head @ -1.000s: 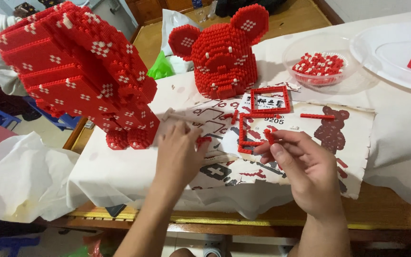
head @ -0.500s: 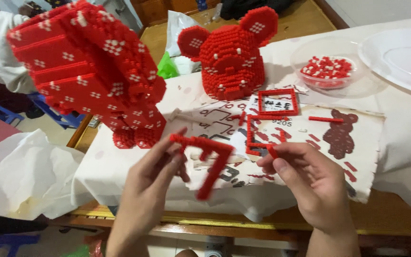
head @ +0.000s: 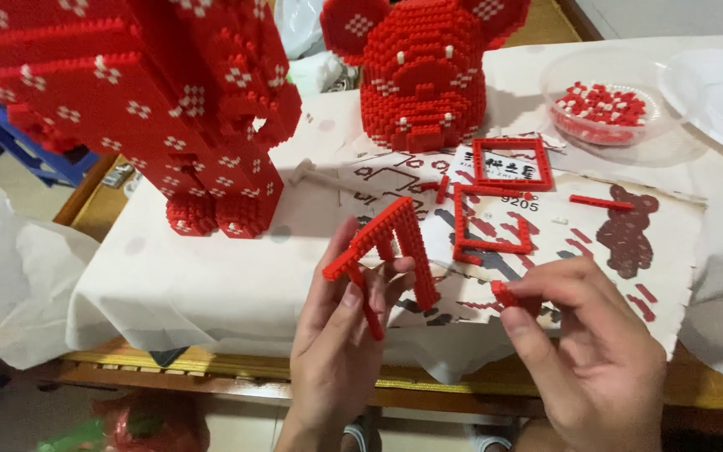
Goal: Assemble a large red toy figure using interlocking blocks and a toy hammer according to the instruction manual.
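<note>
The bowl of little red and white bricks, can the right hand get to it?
Probably yes. The right hand sits below the bowl, with only flat paper and thin brick strips between, though it pinches a small red piece.

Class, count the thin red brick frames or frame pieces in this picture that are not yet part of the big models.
3: an angled frame in the left hand, a closed square frame and an open frame on the instruction sheet. Loose strips excluded.

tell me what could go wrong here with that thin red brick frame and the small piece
The thin frame is pinched only by the left hand in mid-air past the table's edge; pressing on it could snap it apart. The small piece in the right hand might slip and fall to the floor. An elbow could knock the tall red figure near the table edge.
</note>
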